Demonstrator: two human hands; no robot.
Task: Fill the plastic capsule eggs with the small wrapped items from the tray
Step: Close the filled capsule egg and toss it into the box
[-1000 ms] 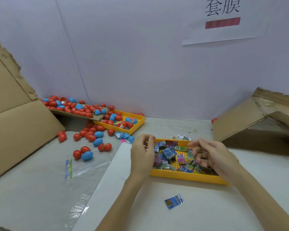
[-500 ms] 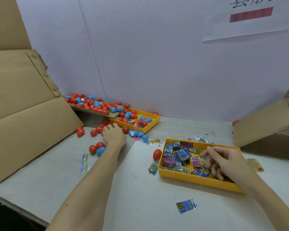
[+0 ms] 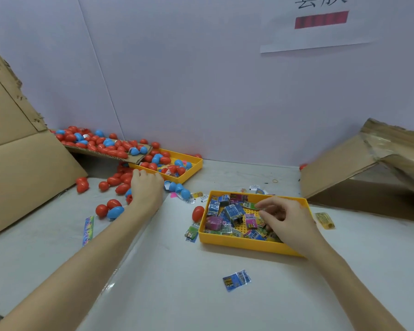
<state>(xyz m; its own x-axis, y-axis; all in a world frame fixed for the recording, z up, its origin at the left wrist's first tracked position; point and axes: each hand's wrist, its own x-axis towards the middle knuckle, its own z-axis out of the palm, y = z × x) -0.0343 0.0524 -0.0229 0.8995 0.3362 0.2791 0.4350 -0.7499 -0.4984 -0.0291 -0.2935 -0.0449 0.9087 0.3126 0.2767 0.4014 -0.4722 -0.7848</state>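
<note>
The white counter (image 3: 165, 295) carries a yellow rectangular plastic tray (image 3: 237, 243) of small foil-wrapped items (image 3: 234, 211) at centre right. The left hand (image 3: 145, 187), centre left, reaches among loose red and blue plastic capsule eggs (image 3: 112, 181); its fingers are hidden, grip indeterminate. The right hand (image 3: 285, 218) hovers over the tray, fingers (image 3: 264, 211) curled and pinching a small item.

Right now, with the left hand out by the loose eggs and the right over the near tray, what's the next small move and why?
Probably close the left hand on one of the loose eggs by its fingers. It rests among them, though I cannot tell whether it holds one yet. The right hand hovers with curled fingers over the wrapped items in the near tray, so an egg is what's missing.
</note>
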